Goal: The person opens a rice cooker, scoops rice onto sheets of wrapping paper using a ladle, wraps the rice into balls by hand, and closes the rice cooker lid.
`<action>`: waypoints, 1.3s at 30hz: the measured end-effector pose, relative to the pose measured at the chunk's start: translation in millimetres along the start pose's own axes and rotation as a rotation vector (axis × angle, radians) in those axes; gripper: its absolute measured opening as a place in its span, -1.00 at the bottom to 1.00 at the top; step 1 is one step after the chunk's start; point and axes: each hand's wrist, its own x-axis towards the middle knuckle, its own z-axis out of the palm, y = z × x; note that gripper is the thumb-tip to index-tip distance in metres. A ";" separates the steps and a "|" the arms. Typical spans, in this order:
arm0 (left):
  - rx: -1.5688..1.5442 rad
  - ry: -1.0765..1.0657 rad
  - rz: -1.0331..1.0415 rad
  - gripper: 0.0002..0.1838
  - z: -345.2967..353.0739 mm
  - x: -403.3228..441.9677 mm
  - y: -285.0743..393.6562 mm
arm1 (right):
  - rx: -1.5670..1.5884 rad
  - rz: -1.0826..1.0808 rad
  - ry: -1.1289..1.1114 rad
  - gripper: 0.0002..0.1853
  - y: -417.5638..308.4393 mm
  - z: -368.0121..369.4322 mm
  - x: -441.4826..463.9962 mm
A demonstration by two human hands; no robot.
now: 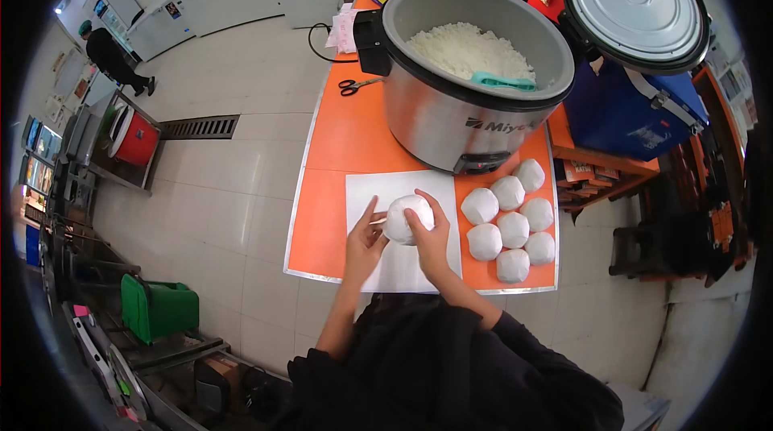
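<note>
Between my hands, above a sheet of white paper (pixel 403 268), is a round rice portion wrapped in white paper (pixel 400 225). My right hand (pixel 432 239) grips it from the right, thumb across the front and fingers behind. My left hand (pixel 366 239) is at its left side, fingers curved against it. To the right lie several similar white-wrapped rice portions (pixel 513 230), set close together on the orange table (pixel 330 181). Behind the paper stands a large open rice cooker (pixel 435 129) holding cooked white rice (pixel 459 48) and a teal rice paddle (pixel 503 82).
Black-handled scissors (pixel 354 86) lie left of the cooker. The cooker's raised lid (pixel 634 0) is at the right, above a blue cooler box (pixel 628 113). A person in dark clothes (pixel 113 56) walks at the far left. A green bin (pixel 161 308) is on the left.
</note>
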 end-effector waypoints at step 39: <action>-0.417 0.320 -0.231 -0.41 -9.4 41.3 -32.8 | -0.405 -0.245 -0.206 -0.50 1.5 -31.5 -9.6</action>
